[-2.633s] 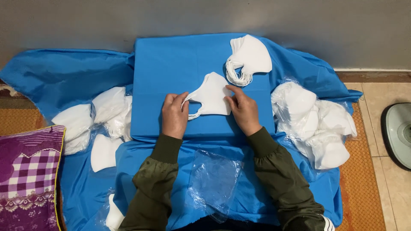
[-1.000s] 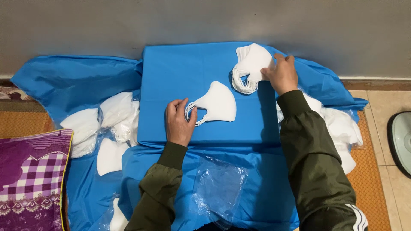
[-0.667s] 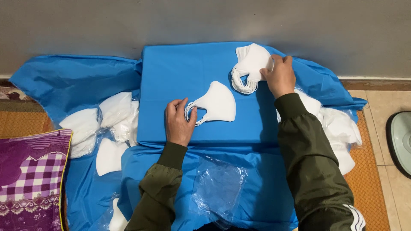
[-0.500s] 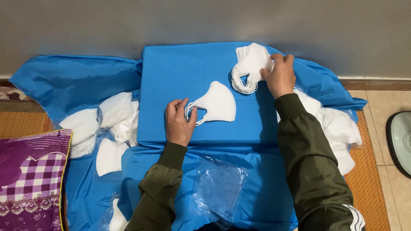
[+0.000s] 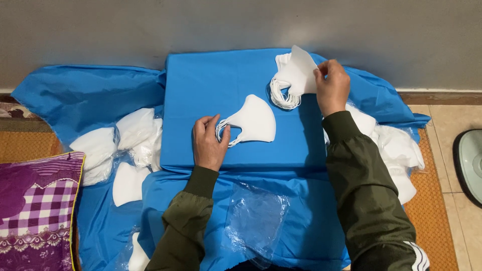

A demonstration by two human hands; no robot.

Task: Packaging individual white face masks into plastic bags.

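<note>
A folded white face mask lies in the middle of a raised flat surface covered in blue cloth. My left hand rests on its ear loops at the left end, fingers pressing them down. My right hand grips the right edge of a stack of white masks at the far right of the surface and tilts the top ones up. The stack's ear loops hang in a bundle at its left.
Piles of white masks lie on the blue sheet at left and at right. A clear plastic bag sits near my body. A purple checked cushion is at lower left, a pale round object at right, a grey wall behind.
My right hand left the single mask, reached to the far stack, gripped it and now lifts its edge. My left hand has stayed on the single mask's loops.
</note>
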